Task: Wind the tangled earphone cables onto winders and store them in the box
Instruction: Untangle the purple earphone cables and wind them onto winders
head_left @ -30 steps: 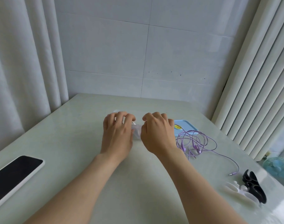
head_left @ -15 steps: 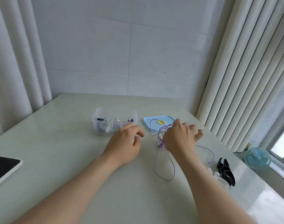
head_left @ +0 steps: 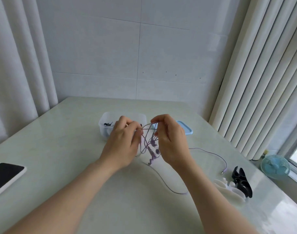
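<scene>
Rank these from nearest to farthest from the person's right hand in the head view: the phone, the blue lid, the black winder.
Measured from the right hand, which pinches the purple earphone cable:
1. Blue lid: just behind the hand, partly hidden by it.
2. Black winder: on the table's right side, nearer the camera.
3. Phone: at the table's far left edge.

Head camera, looking forward-down, close over table [head_left: 76, 149].
</scene>
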The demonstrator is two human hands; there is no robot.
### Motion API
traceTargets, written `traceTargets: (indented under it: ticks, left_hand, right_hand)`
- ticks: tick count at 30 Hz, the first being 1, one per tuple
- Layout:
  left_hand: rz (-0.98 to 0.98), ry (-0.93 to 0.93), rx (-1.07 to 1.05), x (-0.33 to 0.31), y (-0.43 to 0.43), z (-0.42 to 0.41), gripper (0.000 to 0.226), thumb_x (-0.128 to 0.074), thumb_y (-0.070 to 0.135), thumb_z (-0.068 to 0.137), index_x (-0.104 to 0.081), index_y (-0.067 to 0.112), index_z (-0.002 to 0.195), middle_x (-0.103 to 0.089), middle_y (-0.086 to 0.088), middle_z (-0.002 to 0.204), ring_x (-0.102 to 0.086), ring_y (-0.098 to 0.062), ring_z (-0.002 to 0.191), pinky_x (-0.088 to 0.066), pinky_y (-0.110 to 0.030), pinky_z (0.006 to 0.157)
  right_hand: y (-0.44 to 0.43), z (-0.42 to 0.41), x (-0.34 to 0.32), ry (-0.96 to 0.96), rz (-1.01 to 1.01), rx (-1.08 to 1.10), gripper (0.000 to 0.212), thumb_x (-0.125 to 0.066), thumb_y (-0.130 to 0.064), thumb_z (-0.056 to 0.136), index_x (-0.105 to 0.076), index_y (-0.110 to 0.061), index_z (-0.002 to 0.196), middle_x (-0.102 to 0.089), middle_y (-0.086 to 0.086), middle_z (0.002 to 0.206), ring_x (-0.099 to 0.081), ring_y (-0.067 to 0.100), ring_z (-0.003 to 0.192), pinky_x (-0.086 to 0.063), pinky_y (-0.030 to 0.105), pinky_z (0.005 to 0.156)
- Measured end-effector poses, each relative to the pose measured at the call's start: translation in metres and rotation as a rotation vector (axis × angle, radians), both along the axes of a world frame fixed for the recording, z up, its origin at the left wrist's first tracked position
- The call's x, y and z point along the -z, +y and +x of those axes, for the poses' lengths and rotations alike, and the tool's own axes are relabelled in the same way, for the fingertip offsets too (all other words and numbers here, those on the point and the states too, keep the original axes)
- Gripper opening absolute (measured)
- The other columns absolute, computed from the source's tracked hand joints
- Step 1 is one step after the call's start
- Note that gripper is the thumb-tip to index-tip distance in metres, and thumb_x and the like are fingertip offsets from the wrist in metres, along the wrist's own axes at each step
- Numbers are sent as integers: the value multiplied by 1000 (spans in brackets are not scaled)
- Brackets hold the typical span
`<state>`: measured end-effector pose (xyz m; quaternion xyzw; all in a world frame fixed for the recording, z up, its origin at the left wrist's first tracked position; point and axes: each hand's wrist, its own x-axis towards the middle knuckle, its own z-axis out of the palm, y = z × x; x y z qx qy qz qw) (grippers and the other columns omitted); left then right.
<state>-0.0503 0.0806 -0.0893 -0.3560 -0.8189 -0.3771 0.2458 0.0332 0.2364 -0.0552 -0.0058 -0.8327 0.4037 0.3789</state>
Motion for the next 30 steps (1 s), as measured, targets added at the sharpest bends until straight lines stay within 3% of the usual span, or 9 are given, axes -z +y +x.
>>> traceTargets:
  ticks: [6, 10, 13, 16, 18, 20, 23, 26, 30]
  left_hand:
    - [330, -7, -152, -17, -10, -8, 18, -52, 16, 107, -69, 18, 100, -70, 8, 100, -65, -13, 90, -49, -30, 80]
    - [555, -252, -218, -19, -15, -13, 23, -49, 20, 108, -69, 18, 98, -72, 9, 89, -71, -15, 79, -56, -34, 78]
    - [923, -640, -16, -32, -13, -10, 26, -44, 14, 108, -61, 11, 88, -76, -8, 96, -75, -25, 83, -60, -39, 80]
    - [1277, -1115, 411, -48, -14, 1, 28, -40, 12, 106, -50, 16, 80, -77, -20, 108, -77, -36, 97, -59, -41, 88]
    - [1338, -1229, 537, -51, -16, 4, 28, -38, 14, 107, -47, 18, 80, -77, -17, 93, -77, -35, 86, -60, -44, 86]
    - [1297, -1228, 514, -51, -16, 4, 29, -38, 15, 107, -44, 19, 79, -57, -7, 66, -58, -23, 56, -61, -39, 69]
    - [919, -931, 215, -45, -16, -3, 21, -46, 18, 102, -42, 21, 82, -34, -1, 65, -27, -16, 48, -37, -26, 46]
    - [431, -546, 111, -38, -19, 0, 9, -59, 27, 96, -56, 22, 89, -48, -3, 62, -38, -14, 55, -35, -28, 53]
    - [-107, -229, 55, -33, -21, 11, 29, -47, 49, 78, -64, 25, 77, -60, 5, 78, -57, -10, 73, -46, -32, 66]
  right_hand:
    - [-4, -7, 11, 12, 123, 55, 28, -47, -3, 103, -69, -15, 116, -67, -9, 78, -60, 16, 71, -48, 34, 68]
    - [-5, -11, 18, -72, 145, 160, 32, -47, -4, 103, -70, -16, 123, -65, 0, 96, -60, 23, 89, -39, 29, 74]
    - [-5, -16, 24, -223, 122, 199, 36, -43, -8, 105, -72, -18, 123, -60, 6, 111, -56, 28, 110, -40, 31, 88]
    - [-3, -15, 27, -407, 190, 207, 43, -44, -2, 99, -73, -22, 124, -57, 9, 120, -53, 32, 117, -43, 36, 98]
    - [-3, -14, 28, -442, 163, 171, 42, -45, -3, 100, -71, -23, 127, -55, 8, 119, -56, 29, 113, -43, 32, 92]
    - [-2, -14, 29, -418, 128, 169, 37, -48, -4, 101, -70, -21, 125, -61, 7, 116, -59, 24, 111, -42, 29, 86]
    - [3, -16, 29, -318, 26, 195, 31, -52, -5, 102, -75, -19, 116, -71, 1, 101, -64, 17, 101, -44, 26, 78]
    - [2, -16, 27, -251, -16, 199, 27, -51, -13, 105, -74, -22, 115, -66, -5, 89, -66, 14, 88, -44, 29, 71]
    - [3, -17, 27, -181, -6, 239, 20, -53, -23, 107, -73, -26, 111, -66, -7, 82, -58, 14, 76, -36, 32, 64]
